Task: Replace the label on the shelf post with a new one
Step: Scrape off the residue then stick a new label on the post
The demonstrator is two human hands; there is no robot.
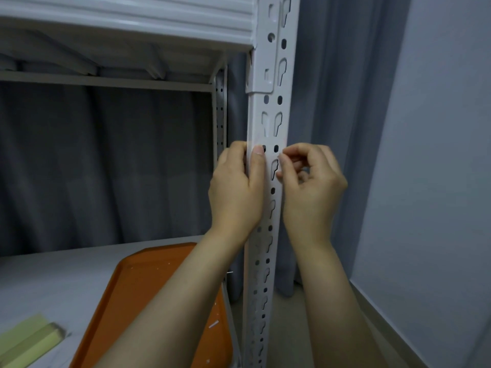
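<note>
A white metal shelf post (271, 123) with rows of keyhole slots runs down the middle of the view. My left hand (235, 189) wraps the post's left edge, thumb laid flat on its front face. My right hand (310, 187) is at the post's right edge with curled fingers; thumb and forefinger pinch something small and pale (281, 160) against the edge, seemingly a bit of white label. The label is hard to tell from the white post.
An orange tray (138, 296) with small white scraps lies on the grey shelf board (53, 277) at lower left. A pale green pad (32, 341) sits at the bottom left corner. Grey curtains hang behind; a wall (438, 155) stands on the right.
</note>
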